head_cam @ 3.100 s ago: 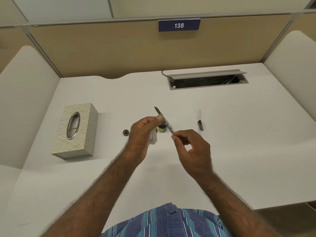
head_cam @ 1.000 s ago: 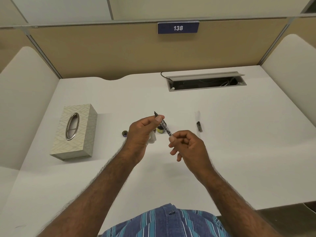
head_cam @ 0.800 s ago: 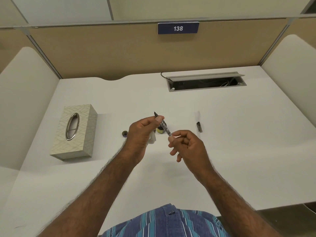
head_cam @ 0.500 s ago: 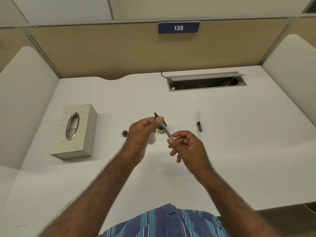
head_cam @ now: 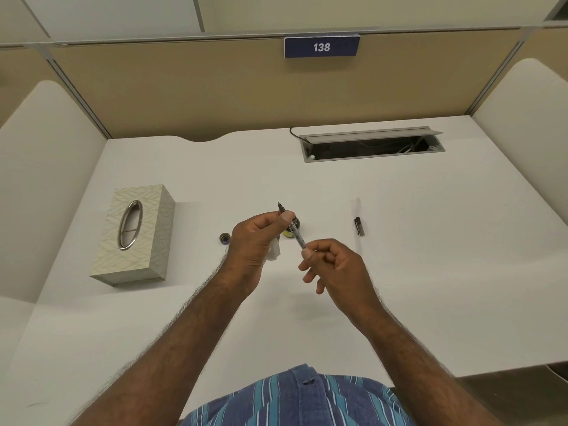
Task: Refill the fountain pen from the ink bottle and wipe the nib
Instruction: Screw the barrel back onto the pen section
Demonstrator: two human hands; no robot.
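Office cubicle: partition [head_cam: 215,96], desk no. plate [head_cam: 321,47]

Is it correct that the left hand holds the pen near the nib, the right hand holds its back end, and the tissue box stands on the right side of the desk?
Not quite. The head view shows the tissue box on the left side of the desk. The rest holds: left hand near the nib, right hand at the pen back end.

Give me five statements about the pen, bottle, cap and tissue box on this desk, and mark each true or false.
1. Both hands hold the pen. True.
2. The nib points toward the person. False: it points away, toward the partition.
3. The ink bottle sits behind the pen. True.
4. The tissue box is on the person's right. False: it is on the left.
5. The left hand also holds white tissue. True.
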